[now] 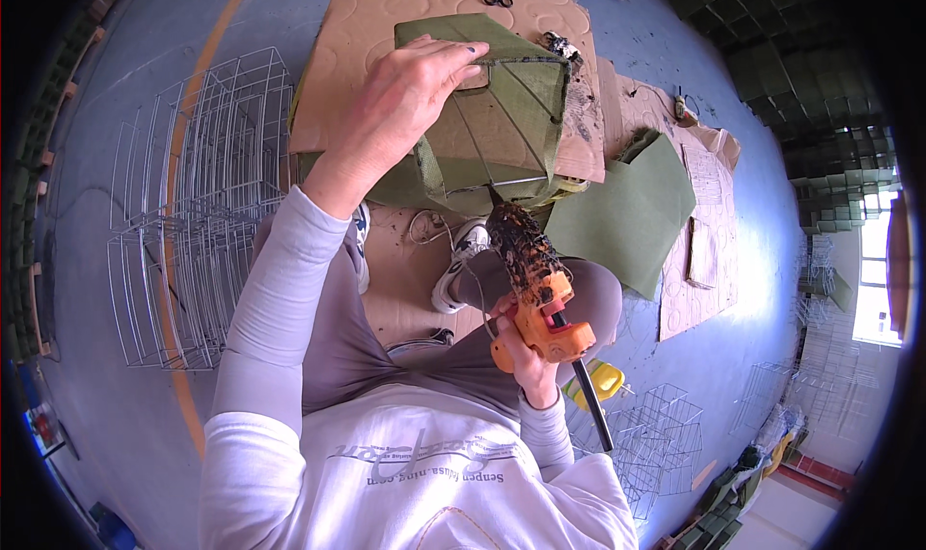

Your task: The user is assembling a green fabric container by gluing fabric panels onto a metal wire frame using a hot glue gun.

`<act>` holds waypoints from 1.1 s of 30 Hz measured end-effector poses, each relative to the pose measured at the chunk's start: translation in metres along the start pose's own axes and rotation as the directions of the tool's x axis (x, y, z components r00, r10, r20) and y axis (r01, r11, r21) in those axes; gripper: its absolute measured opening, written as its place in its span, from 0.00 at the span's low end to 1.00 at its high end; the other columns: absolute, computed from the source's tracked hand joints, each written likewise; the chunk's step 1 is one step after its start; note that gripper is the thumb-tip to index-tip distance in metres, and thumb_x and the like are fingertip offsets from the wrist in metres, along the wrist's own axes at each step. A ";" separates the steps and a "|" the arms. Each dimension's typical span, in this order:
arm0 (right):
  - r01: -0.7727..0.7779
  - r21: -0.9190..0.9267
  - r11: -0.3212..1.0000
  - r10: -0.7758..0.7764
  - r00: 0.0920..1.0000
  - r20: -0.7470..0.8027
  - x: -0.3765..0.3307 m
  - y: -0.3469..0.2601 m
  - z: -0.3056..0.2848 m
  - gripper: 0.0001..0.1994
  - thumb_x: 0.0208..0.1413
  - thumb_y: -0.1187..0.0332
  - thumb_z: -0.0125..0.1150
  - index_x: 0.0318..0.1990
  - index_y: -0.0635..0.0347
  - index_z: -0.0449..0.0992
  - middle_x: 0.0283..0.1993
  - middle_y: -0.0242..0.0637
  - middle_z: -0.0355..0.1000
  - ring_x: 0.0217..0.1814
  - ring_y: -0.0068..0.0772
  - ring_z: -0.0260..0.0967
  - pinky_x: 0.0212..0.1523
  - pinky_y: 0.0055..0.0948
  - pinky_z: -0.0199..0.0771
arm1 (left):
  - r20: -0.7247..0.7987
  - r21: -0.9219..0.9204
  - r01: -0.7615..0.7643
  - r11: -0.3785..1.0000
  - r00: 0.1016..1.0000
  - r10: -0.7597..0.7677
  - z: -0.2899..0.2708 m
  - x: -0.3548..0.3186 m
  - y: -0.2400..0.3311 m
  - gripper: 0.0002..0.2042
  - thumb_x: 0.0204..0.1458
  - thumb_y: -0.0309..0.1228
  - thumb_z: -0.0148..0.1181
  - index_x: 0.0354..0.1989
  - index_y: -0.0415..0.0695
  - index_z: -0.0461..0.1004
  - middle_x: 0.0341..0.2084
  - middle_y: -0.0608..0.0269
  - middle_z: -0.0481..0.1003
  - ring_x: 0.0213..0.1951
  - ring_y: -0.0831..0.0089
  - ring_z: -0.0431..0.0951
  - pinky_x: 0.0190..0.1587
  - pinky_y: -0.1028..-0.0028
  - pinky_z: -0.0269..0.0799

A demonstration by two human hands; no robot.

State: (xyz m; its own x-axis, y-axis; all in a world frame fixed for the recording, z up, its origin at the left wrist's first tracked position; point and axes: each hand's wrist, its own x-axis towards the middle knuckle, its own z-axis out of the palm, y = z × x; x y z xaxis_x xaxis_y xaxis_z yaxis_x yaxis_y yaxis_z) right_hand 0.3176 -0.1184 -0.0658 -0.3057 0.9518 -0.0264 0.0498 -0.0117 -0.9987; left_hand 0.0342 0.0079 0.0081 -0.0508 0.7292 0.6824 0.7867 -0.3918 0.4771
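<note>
Left hand (405, 102) clamps the frame (502, 126), right hand (526, 352) wraps the glue gun (535, 290) (nozzle at the fabric edge), so feed slowly, I'd say.

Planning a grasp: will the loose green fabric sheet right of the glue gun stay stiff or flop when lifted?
The green fabric sheet will probably droop: it looks thin and lies flat on the cardboard. Likely light, one turned-up corner suggests it bends easily. Its matte, felt-like surface seems unlikely to slip.
</note>
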 end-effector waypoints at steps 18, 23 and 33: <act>-0.197 0.071 0.978 0.195 0.980 0.038 0.002 -0.031 -0.017 0.09 0.53 0.78 0.61 0.42 0.63 0.72 0.39 0.31 0.71 0.43 0.24 0.69 0.47 0.24 0.70 | 0.097 0.012 -0.093 0.996 0.991 0.092 0.015 0.001 0.008 0.13 0.55 0.27 0.59 0.49 0.42 0.77 0.42 0.52 0.80 0.44 0.56 0.80 0.58 0.60 0.71; -0.219 0.057 0.974 0.217 0.976 0.035 0.006 -0.034 -0.025 0.10 0.52 0.77 0.62 0.42 0.63 0.73 0.39 0.32 0.72 0.42 0.24 0.70 0.47 0.24 0.71 | 0.095 0.005 -0.131 0.991 0.987 0.130 0.015 -0.003 0.009 0.13 0.54 0.26 0.60 0.48 0.42 0.77 0.42 0.53 0.79 0.45 0.57 0.80 0.57 0.60 0.71; -0.261 0.077 0.962 0.260 0.965 0.030 0.001 -0.036 -0.027 0.09 0.51 0.77 0.62 0.40 0.65 0.74 0.39 0.33 0.74 0.42 0.24 0.72 0.47 0.25 0.72 | 0.097 0.012 -0.131 0.991 0.987 0.129 0.017 -0.005 0.008 0.14 0.52 0.26 0.61 0.48 0.42 0.77 0.43 0.54 0.80 0.46 0.58 0.80 0.58 0.59 0.71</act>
State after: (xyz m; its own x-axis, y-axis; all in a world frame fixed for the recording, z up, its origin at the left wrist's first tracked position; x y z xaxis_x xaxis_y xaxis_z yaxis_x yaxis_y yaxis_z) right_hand 0.3411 -0.1084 -0.0290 -0.3110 0.9063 -0.2862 0.0547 -0.2836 -0.9574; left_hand 0.0512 0.0105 -0.0013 0.1111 0.7235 0.6813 0.7938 -0.4770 0.3772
